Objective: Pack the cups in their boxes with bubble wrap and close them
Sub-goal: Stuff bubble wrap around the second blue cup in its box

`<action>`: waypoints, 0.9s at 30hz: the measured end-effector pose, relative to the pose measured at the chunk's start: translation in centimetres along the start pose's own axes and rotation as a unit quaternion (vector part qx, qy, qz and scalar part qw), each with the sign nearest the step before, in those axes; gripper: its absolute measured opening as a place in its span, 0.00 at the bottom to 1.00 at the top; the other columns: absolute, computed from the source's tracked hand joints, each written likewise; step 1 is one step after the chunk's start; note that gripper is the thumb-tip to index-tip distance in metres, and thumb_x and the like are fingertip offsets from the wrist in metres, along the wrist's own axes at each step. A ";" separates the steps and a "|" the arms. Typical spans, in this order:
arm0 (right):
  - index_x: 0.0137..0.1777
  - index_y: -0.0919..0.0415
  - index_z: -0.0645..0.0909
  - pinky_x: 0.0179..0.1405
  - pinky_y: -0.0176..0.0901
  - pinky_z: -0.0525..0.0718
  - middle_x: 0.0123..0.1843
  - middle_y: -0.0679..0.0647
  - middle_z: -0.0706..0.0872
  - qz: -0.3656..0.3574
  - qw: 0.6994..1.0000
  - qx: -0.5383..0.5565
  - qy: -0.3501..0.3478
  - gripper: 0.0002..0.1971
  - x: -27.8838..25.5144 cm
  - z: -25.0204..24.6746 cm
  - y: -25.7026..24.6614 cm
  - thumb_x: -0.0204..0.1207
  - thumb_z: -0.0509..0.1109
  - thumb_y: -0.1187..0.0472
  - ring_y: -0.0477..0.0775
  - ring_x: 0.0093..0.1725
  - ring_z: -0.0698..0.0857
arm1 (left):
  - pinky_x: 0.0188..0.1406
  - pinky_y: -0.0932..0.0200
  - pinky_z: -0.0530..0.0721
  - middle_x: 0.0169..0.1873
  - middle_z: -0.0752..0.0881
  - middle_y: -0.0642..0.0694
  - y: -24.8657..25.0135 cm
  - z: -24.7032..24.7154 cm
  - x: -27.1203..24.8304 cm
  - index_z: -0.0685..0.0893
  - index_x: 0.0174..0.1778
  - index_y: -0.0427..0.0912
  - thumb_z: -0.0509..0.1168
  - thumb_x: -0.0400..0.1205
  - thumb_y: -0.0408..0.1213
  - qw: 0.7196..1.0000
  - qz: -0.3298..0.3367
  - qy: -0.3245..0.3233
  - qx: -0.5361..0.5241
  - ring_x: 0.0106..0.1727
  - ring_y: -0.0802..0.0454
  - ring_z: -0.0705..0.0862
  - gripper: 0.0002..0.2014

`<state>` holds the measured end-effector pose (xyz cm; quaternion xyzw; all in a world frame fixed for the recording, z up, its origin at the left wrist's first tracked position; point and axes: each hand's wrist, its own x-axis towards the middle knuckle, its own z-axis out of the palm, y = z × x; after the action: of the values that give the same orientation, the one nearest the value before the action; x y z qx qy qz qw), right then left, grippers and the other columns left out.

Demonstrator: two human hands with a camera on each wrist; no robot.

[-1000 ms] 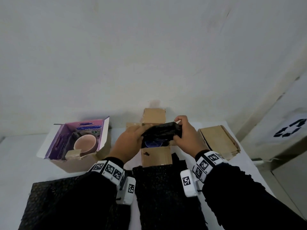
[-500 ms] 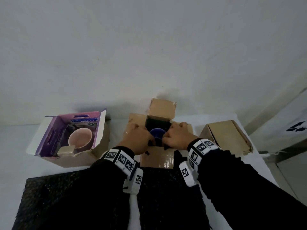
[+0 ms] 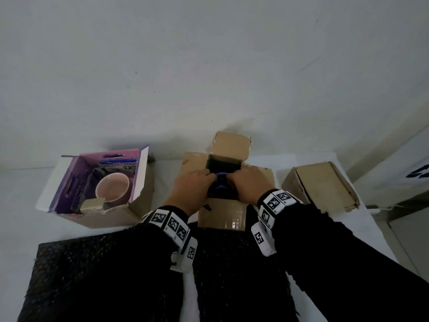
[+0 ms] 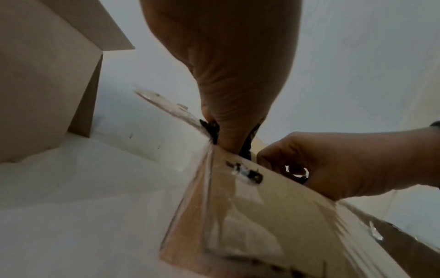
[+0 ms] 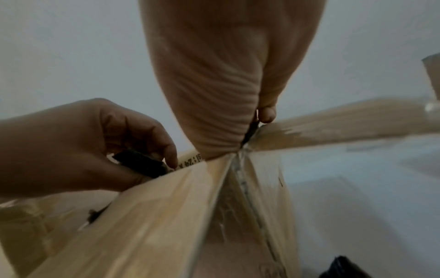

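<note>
Head view: left hand [image 3: 190,190] and right hand [image 3: 249,188] side by side over the mouth of the open brown box [image 3: 221,213], knuckles up, fingers curled down into the opening. Blue cup [image 3: 220,182] inside the box, directly between the two sets of fingertips, only a sliver of it visible. Black bubble wrap [image 3: 224,167] lining the box beyond the fingers.

Left wrist view: left fingers pressed down at the box corner onto a dark edge of wrap [image 4: 212,127]; right-hand fingers [image 4: 295,165] curled over the box rim, pinching another dark scrap.

Right wrist view: left-hand fingers [image 5: 152,135] bent around a black fold of wrap [image 5: 140,163] at the rim; right hand wedged at the flap corner.

Left of the left hand, well apart: purple-lined box [image 3: 97,187], open, holding a pink cup [image 3: 112,190]. Right of the right hand: shut brown box [image 3: 322,184]. Near the wrists: flat black wrap sheets [image 3: 104,275] on the white table [image 3: 18,205].
</note>
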<state>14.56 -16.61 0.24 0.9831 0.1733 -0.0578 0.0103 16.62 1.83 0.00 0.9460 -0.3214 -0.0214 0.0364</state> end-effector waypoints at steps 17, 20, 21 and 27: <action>0.58 0.42 0.82 0.58 0.53 0.67 0.56 0.48 0.83 0.032 0.993 0.110 -0.041 0.15 -1.2 1.6 0.4 0.74 0.67 0.60 0.55 0.60 0.76 | 0.56 0.52 0.69 0.63 0.78 0.49 0.3 0.4 -1.7 0.82 0.67 0.54 0.56 0.85 0.55 0.991 0.100 -0.057 0.074 0.55 0.48 0.80 0.19; 0.48 0.43 0.85 0.53 0.49 0.64 0.52 0.46 0.82 0.023 0.992 0.127 -0.015 0.11 -1.1 1.5 0.5 0.73 0.68 0.61 0.55 0.57 0.79 | 0.59 0.51 0.68 0.65 0.78 0.48 0.8 0.8 -1.8 0.74 0.74 0.53 0.60 0.84 0.51 0.994 0.075 -0.057 0.062 0.60 0.47 0.80 0.21; 0.47 0.43 0.86 0.51 0.47 0.63 0.50 0.46 0.83 0.016 0.991 0.131 -0.013 0.11 -1.2 1.5 0.5 0.73 0.69 0.61 0.55 0.55 0.80 | 0.60 0.51 0.68 0.66 0.78 0.48 0.8 0.9 -1.9 0.70 0.77 0.52 0.61 0.84 0.50 0.995 0.061 -0.057 0.050 0.62 0.46 0.79 0.24; 0.41 0.47 0.85 0.58 0.51 0.71 0.36 0.41 0.80 -0.003 0.979 0.204 0.023 0.19 -2.5 1.3 1.0 0.68 0.56 0.41 0.49 0.38 0.81 | 0.60 0.50 0.68 0.62 0.81 0.48 1.0 1.1 -1.4 0.78 0.70 0.56 0.61 0.83 0.49 0.995 0.053 -0.061 0.065 0.61 0.45 0.80 0.18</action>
<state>12.46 -18.46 -0.79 0.9650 0.1609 -0.0690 -0.1951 14.83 1.78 -1.01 0.9249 -0.3735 -0.0563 -0.0433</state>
